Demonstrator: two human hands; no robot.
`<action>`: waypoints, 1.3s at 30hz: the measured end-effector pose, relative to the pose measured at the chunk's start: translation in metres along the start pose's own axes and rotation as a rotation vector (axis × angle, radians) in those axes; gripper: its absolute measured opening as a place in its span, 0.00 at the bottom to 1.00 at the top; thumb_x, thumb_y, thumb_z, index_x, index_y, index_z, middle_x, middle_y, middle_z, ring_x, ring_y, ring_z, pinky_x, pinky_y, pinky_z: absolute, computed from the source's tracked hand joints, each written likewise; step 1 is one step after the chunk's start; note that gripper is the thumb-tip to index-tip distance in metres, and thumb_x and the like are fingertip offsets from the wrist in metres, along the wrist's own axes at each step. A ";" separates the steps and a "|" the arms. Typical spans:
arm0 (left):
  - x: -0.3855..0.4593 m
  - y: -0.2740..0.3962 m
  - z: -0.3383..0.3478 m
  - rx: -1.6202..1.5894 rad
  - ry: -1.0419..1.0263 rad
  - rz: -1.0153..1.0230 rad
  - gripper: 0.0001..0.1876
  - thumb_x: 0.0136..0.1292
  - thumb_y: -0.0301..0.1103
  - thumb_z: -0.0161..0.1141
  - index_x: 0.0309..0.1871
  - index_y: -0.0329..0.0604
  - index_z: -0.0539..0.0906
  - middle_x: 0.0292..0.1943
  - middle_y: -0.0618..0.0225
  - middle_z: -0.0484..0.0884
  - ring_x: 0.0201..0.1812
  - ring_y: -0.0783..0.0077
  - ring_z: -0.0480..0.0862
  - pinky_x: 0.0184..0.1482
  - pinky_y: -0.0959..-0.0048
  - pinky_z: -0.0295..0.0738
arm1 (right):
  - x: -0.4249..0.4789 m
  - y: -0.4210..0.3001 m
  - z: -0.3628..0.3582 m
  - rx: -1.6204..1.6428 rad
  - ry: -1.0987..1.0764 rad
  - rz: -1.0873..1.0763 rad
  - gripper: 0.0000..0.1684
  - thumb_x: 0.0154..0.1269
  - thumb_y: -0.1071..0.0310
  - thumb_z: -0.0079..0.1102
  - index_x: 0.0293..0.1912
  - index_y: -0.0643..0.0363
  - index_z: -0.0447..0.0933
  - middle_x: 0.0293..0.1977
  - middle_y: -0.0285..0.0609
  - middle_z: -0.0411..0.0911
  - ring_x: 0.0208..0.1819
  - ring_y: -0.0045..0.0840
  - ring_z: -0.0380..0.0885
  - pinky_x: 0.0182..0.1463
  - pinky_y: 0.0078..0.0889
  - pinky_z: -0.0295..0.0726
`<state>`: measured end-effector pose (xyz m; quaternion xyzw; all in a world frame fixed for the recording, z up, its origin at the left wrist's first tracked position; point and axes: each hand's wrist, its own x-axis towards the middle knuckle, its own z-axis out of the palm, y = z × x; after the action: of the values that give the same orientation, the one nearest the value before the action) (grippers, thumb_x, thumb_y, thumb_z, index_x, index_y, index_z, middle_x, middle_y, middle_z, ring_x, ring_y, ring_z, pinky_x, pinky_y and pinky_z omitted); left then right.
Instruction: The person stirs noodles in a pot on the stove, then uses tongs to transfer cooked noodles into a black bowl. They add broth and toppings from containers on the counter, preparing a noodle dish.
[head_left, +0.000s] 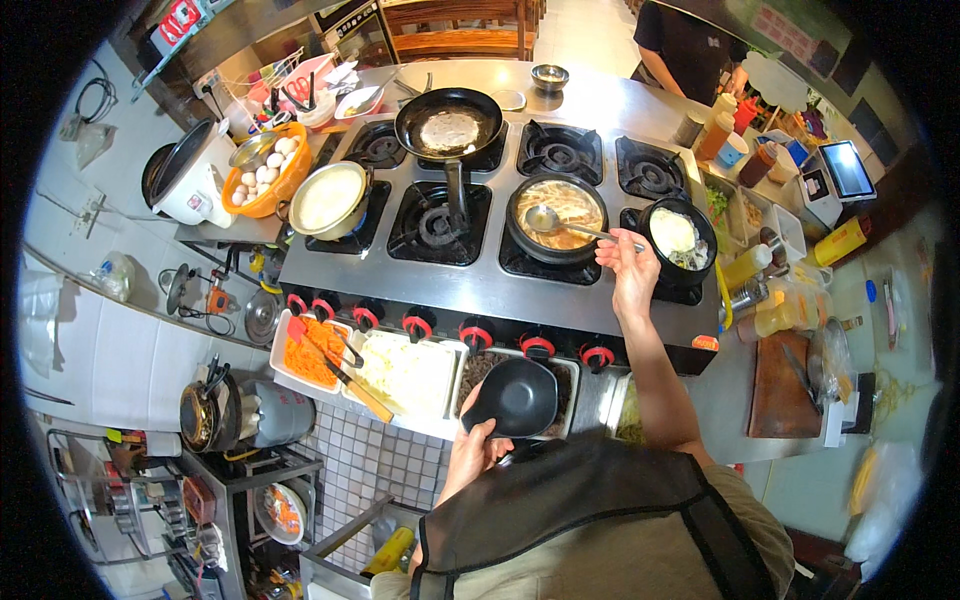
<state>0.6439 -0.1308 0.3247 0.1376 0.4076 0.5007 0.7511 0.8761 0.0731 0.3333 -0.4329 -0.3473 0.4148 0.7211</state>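
Observation:
My right hand (634, 271) grips the handle of a metal ladle (543, 218). Its bowl rests in the brown soup (562, 202) with pale strips inside a black stone pot (556, 255) on the front burner. In my left hand (480, 448) is a small black bowl (519, 397), held near my body with its inside facing up; no food shows in it. Right beside my right hand stands a second black pot (701, 225), with a pale yellow mass (672, 229) and greyish pieces in it.
On the gas stove (480, 279) also stand a frying pan (448, 127) and a pot of whitish liquid (328, 196). Trays of shredded carrot (315, 358) and shredded cabbage (405, 371) line its front. Eggs fill an orange basket (277, 180). A knife (796, 369) lies on a cutting board (777, 405). Another person (686, 49) stands beyond the counter.

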 end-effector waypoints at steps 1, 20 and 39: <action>-0.001 0.000 0.000 0.009 -0.010 -0.006 0.32 0.58 0.22 0.44 0.67 0.50 0.52 0.47 0.56 0.74 0.21 0.76 0.78 0.22 0.84 0.74 | -0.002 0.000 -0.002 -0.014 -0.008 -0.004 0.16 0.66 0.63 0.48 0.41 0.70 0.71 0.28 0.49 0.77 0.24 0.22 0.76 0.28 0.19 0.77; -0.016 -0.006 -0.002 0.041 0.059 0.009 0.32 0.55 0.26 0.48 0.66 0.49 0.56 0.41 0.60 0.76 0.18 0.75 0.75 0.18 0.83 0.70 | -0.023 -0.001 -0.021 -0.018 -0.021 0.010 0.15 0.67 0.63 0.47 0.41 0.68 0.72 0.28 0.47 0.78 0.24 0.20 0.75 0.30 0.20 0.76; 0.052 -0.041 0.032 0.224 -0.098 -0.367 0.18 0.55 0.42 0.56 0.43 0.37 0.74 0.33 0.63 0.81 0.25 0.71 0.80 0.25 0.76 0.78 | -0.209 -0.210 -0.300 -0.041 0.904 -0.525 0.11 0.67 0.67 0.46 0.40 0.66 0.72 0.31 0.44 0.76 0.28 0.23 0.73 0.32 0.22 0.73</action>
<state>0.7028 -0.0982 0.2948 0.1680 0.4420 0.3000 0.8285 1.1102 -0.2744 0.3800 -0.4813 -0.1061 -0.0152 0.8700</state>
